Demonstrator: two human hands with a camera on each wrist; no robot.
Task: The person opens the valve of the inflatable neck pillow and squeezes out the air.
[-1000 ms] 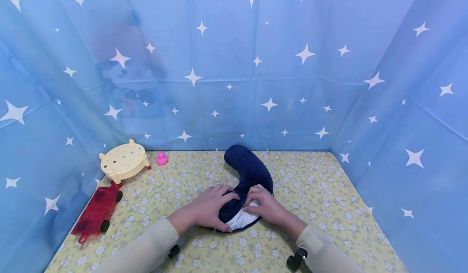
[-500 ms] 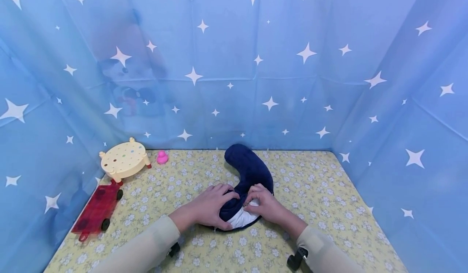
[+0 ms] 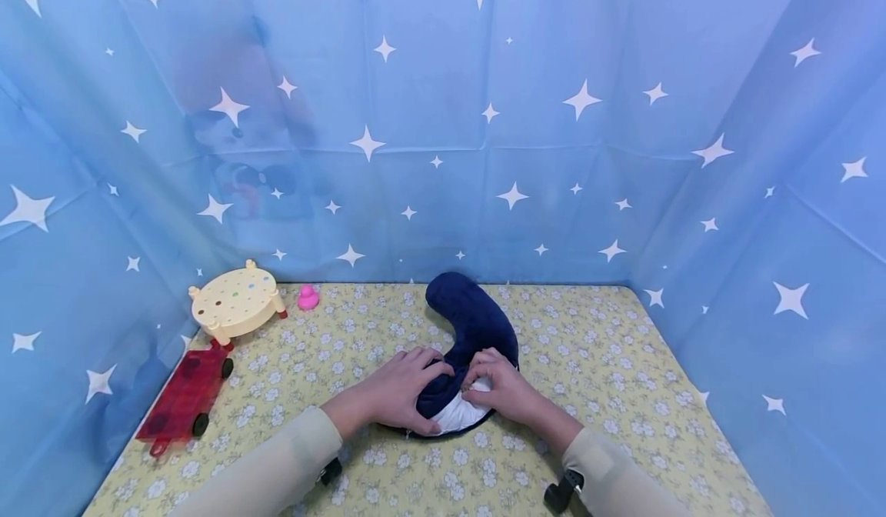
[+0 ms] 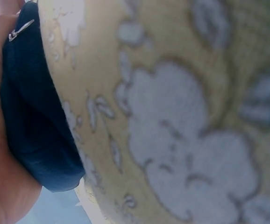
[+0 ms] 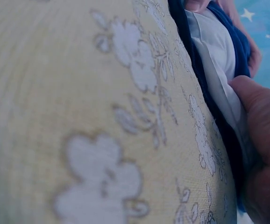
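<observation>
At the frame's lower centre, a curved, plush navy neck pillow (image 3: 477, 317) lies on yellow, flower-printed cloth (image 3: 588, 425), its gaping zipper (image 5: 194, 65) baring smooth, creased white lining (image 3: 453, 417). The left hand (image 3: 398, 390) grips the near end; the right hand (image 3: 507, 395) pinches the opening's edge.

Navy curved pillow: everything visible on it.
The navy pillow is curved and looks plush, lying on the flowered cloth, far end close to the blue curtain. Its near part is open, exposing white inner fabric; a metallic tab, apparently a zipper pull, shows in the left wrist view. The left hand grips the near end; the right hand pinches at the opening.
</observation>
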